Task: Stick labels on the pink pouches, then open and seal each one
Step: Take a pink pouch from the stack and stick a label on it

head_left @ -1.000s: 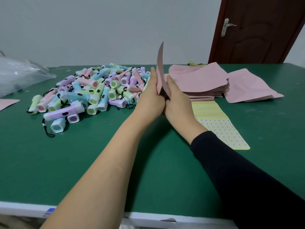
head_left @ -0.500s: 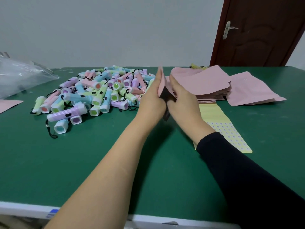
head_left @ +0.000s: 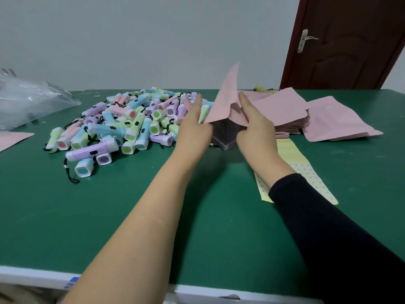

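A pink pouch [head_left: 225, 99] stands on the green table [head_left: 109, 205] between my hands, its mouth spread wide and its dark clear underside showing. My left hand [head_left: 192, 126] lies with straight fingers against the pouch's left side. My right hand [head_left: 254, 126] grips the right flap, thumb over it. Behind the right hand lies a stack of pink pouches [head_left: 285, 110], with more pink pouches [head_left: 335, 121] to its right. A yellow label sheet [head_left: 306, 172] with small round stickers lies partly under my right forearm.
A heap of pastel mini flashlights [head_left: 122, 123] with black cords fills the table left of my hands. A clear plastic bag [head_left: 28, 99] sits far left, with a pink pouch corner [head_left: 11, 139] below it. A brown door [head_left: 350, 40] stands behind.
The pouch was pressed flat and upright between both palms. The hands have moved apart and its mouth is now spread wide, one flap raised.
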Demonstrator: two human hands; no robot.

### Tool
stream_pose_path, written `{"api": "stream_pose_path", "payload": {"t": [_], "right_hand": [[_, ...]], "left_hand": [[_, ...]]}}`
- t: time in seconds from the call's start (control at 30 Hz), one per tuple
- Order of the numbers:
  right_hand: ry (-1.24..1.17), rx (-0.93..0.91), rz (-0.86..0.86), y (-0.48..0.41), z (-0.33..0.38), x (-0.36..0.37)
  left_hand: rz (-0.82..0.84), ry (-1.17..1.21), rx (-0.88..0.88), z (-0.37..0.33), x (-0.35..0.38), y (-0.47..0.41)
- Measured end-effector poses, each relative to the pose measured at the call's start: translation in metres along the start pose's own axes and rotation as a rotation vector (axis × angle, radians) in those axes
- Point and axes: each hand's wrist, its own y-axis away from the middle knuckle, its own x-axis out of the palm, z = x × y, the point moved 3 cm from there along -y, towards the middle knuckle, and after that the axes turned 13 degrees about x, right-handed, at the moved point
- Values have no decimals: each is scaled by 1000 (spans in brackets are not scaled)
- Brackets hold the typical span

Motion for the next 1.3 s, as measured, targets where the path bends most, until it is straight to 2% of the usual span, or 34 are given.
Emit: {"api": "stream_pose_path", "payload": {"t": [0.13,0.2,0.3,0.43,0.6,0.7,0.87,0.97,1.03,1.17,1.3], "right_hand": [[103,-123,44,10,7,4],[185,-157,62,11,7,4],[339,-207,43,10,8,1],[413,-250,35,12,14,-1],[505,-272,54,13,13,2],[525,-270,32,11,12,2],[273,-80,-56,3,-1,-4],[134,27,-86,0,-10,-2],[124,36,-114,-2,-14,-2],[55,10,-179,2,-9,-4],[-56,-314,-327,18,18,-10]], "left_hand": [[350,319,-253,1,5,10],[419,479,-310,2,10,12],[380,663,-343,2,13,10],[368,676,-526,13,15,13],[433,734,-548,14,20,18],[404,785,-570,16,20,17],[233,1001,-621,16,18,14],[232,1036,-601,14,20,13],[233,1064,-601,13,21,13],[221,1119,-565,10,22,12],[83,1204,-495,10,15,6]]}}
